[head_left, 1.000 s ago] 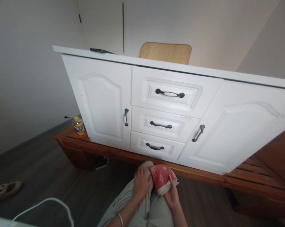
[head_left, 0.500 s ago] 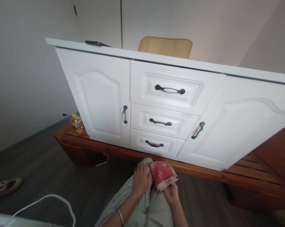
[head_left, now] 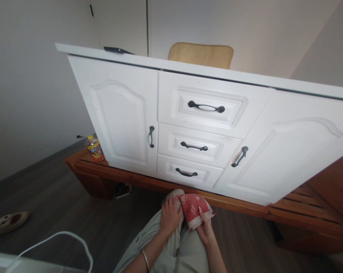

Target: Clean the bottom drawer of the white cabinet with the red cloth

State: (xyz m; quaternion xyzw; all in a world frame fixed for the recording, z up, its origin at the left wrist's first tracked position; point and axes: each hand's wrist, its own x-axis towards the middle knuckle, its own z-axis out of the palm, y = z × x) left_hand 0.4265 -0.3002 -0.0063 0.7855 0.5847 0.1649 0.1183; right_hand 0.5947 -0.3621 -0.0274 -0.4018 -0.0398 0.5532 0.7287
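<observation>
A folded red cloth (head_left: 191,207) with white shapes and a pale border lies over my knee. My right hand (head_left: 205,229) grips its near right edge, the thumb on top and the other fingers beneath. Flat on my other knee rests my left hand (head_left: 170,216), its fingers stretched out and their tips close to the cloth's left side. It holds nothing. Beyond my knees stands a white cabinet (head_left: 122,121) with doors and drawers, all closed.
The cabinet sits on a brown wooden slatted bench (head_left: 148,185). At its left end stands a bottle with a yellow cap (head_left: 95,149). A chair back (head_left: 201,55) rises behind the cabinet. A white cable (head_left: 66,233) loops at lower left, near a shoe (head_left: 8,223).
My right thumb has straightened and moved up onto the cloth's top face. The left hand stays in place on the knee, and the view has shifted very slightly.
</observation>
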